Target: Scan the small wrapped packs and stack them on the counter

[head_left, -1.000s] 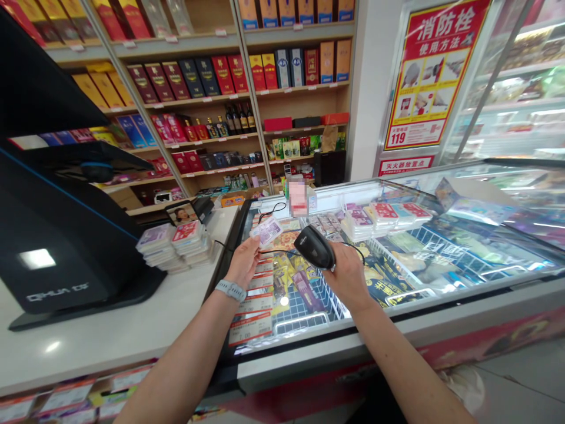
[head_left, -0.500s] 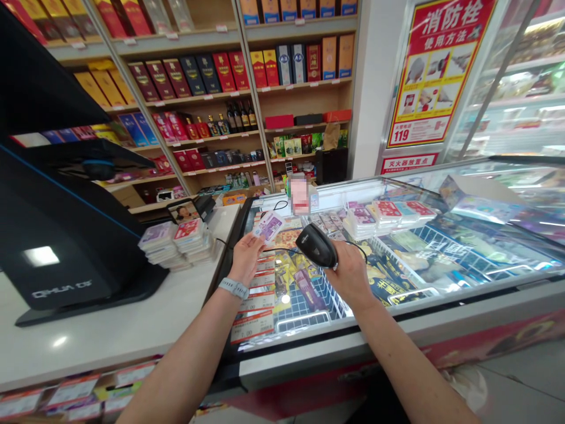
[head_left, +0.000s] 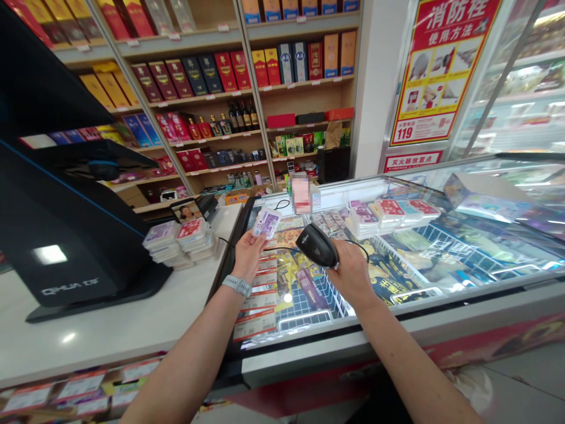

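Note:
My left hand (head_left: 248, 254) pinches the near edge of a small white-and-purple pack (head_left: 267, 223), held above the left end of the glass-topped freezer. A black handheld scanner (head_left: 316, 245) is in my right hand (head_left: 351, 270), its head tilted towards the pack; a gap separates the two. The scanner's dark cable (head_left: 282, 249) runs left across the glass. Stacks of similar packs (head_left: 364, 217) stand on the freezer's far right part, and two more stacks (head_left: 192, 237) stand on the white counter to the left.
A large black checkout machine (head_left: 75, 235) stands on the white counter (head_left: 101, 330) at left. Bagged goods lie in wire baskets beneath the freezer glass (head_left: 304, 294). An open carton (head_left: 485, 194) sits at the freezer's far right. Shelves of boxes and bottles rise behind.
The pack in my left hand has turned slightly and sits a little more upright. The scanner stays almost where it was. The whole view has shifted slightly.

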Motion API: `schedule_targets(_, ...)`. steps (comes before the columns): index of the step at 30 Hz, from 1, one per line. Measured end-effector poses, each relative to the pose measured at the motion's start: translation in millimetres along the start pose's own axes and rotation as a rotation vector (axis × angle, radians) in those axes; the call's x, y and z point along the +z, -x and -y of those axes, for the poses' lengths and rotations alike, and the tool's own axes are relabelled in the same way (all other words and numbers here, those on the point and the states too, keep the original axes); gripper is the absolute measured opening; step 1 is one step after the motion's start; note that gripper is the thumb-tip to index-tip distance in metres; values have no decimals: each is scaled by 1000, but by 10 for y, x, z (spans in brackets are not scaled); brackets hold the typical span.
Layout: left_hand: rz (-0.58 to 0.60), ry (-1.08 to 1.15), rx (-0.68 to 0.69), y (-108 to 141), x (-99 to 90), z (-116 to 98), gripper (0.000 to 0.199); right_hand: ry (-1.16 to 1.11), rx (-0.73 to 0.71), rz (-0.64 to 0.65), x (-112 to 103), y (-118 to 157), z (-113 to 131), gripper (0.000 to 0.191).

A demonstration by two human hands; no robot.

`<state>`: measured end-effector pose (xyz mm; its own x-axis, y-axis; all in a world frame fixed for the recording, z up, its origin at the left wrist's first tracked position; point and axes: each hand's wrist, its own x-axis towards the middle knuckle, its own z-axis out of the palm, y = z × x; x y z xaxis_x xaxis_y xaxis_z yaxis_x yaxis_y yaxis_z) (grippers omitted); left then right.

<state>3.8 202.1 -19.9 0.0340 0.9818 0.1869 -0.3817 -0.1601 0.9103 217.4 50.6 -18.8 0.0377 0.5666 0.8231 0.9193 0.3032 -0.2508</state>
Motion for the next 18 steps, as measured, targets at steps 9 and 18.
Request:
schedule_targets(9, -1, 2, -8, -8, -7, 21, 33, -5, -15, 24, -8, -13, 7, 24)
schedule_targets(18, -4, 4, 0, -9, -1, 21, 31, 5, -5, 44, -1, -4, 9, 27)
